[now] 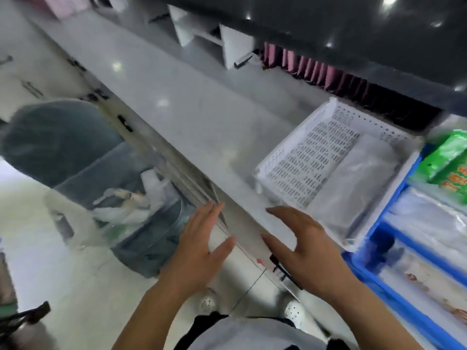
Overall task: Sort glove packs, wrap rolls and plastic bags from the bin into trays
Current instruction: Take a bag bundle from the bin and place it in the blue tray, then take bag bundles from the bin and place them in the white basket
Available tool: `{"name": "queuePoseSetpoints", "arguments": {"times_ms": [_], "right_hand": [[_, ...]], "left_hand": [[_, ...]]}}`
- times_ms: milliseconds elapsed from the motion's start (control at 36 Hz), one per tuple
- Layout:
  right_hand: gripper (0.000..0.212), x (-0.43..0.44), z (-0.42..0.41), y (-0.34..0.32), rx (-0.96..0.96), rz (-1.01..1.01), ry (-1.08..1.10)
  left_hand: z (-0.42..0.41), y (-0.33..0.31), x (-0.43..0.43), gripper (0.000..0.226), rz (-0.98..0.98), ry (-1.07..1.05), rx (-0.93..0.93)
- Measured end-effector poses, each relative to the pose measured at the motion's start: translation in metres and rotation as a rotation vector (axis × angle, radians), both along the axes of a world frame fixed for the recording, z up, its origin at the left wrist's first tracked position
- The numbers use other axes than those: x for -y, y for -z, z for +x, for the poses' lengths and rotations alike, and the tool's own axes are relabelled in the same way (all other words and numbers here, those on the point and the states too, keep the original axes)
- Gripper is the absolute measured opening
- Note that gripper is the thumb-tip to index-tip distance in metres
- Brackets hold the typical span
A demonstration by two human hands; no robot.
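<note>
Bare counter lies open left of the white tray; blue bin crowds the right.

Shop stockroom: long grey counter, blue stock bin.

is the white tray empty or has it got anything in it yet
Partly filled: a clear plastic pack lies across the right side of the white tray, while the perforated floor on its left side is bare.

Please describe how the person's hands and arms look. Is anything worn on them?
Both the left hand and the right hand are bare, without gloves. I see no ring, watch or bracelet, though the picture is slightly blurred. The left forearm and right forearm are uncovered as well; no sleeve shows.
</note>
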State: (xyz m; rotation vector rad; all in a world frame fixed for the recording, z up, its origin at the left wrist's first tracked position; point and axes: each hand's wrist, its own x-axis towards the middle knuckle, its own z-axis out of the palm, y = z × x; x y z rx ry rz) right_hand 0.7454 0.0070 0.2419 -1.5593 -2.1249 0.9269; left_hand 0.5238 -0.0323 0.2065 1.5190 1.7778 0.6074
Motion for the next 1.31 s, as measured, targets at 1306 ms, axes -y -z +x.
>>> {"name": "queuePoseSetpoints", "arguments": {"times_ms": [1306], "right_hand": [[0.05,-0.233,-0.563,0.144,0.359,-0.421,-0.659]], "left_hand": [[-0.491,0.137,-0.03,0.074,-0.598,-0.566,-0.084]]}}
